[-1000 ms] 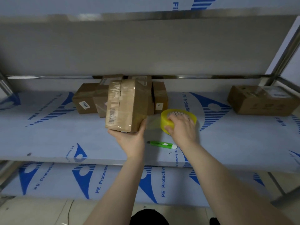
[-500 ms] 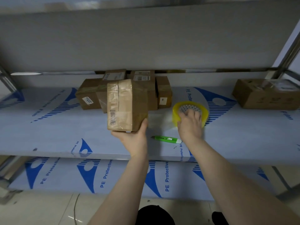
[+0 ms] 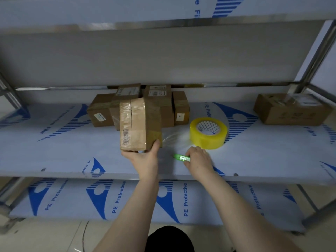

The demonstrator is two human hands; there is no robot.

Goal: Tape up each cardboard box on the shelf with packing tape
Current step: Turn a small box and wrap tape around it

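Printed in blue on the lower shelf: "PE Protective", three times in full, once more only partly. On the middle shelf: "PE Prote", cut off by the tape roll; "Film" at the far right; a smaller "PE Prote" near the front edge. On the top shelf: only "e Fi", cut by the picture edge. On the sticker of the right box: three digits, perhaps "284", not sure. On the front box: a barcode, digits too small. On the rear boxes: shipping labels, not readable.

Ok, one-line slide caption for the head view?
Left hand holds a taped box; right hand grips the green cutter beside the yellow tape roll.
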